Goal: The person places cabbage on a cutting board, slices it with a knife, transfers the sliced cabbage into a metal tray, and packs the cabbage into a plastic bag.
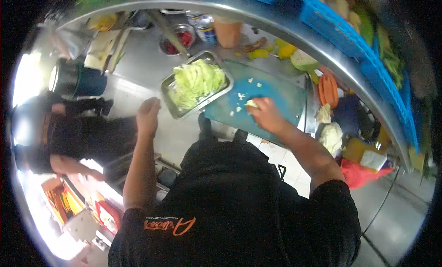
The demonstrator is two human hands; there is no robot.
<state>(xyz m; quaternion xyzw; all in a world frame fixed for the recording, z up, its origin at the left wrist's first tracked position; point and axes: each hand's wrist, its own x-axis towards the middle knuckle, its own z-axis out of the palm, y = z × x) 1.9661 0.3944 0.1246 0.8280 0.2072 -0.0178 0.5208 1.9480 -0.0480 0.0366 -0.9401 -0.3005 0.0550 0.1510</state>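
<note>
My right hand is over the green-blue cutting board, its fingers closed on a small pale piece of cabbage. Several little cabbage bits lie on the board beside it. To the board's left, a metal tray holds a heap of chopped green cabbage. My left hand hangs left of the tray, not touching it; its fingers are blurred, and whether they are apart or closed does not show clearly.
A bowl of red pieces, a can and an orange-brown container stand behind the tray. Half a cabbage sits behind the board. Blue crates line the shelf above. Another person is at the left.
</note>
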